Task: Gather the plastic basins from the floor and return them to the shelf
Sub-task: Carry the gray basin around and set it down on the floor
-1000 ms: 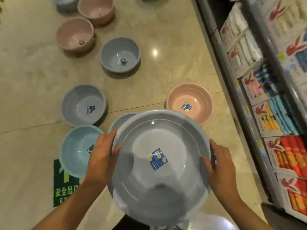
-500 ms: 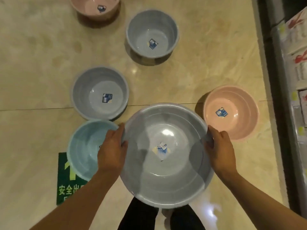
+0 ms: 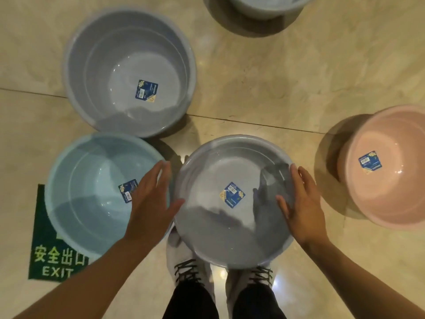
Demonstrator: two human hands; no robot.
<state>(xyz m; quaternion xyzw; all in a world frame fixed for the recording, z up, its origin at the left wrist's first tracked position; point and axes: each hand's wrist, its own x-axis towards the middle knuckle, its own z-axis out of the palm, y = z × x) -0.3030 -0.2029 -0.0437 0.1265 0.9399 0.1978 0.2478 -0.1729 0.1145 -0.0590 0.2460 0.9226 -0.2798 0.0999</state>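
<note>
Polished beige marble floor tiles [image 3: 264,84] fill the head view, glossy enough to throw back the ceiling lights, with a green exit sign sticker [image 3: 46,261] laid flat at the lower left. Five basins show, all upright: a round grey plastic basin [image 3: 234,201] just in front of the person's grey laced shoes [image 3: 188,270], a pale blue plastic basin [image 3: 96,192] beside it to the left, a deeper grey-blue plastic basin [image 3: 128,70] beyond that, a pink plastic basin [image 3: 391,166] to the right, and another grey one cut off by the top edge. No shelf is in frame. Both hands flank the nearest grey basin with fingers straight and loosely spread: the left hand [image 3: 151,203] hangs over the gap between it and the blue one, and the right hand [image 3: 303,203] lies along its right rim, where I cannot tell touching from merely close. Neither hand grips anything. The risk, as I judge it, is that flat palms on a smooth thin rim give a poor hold, so a lift could let the basin slip, tip onto the shoes or knock the crowded blue neighbour; the slick floor would let it skate away.
</note>
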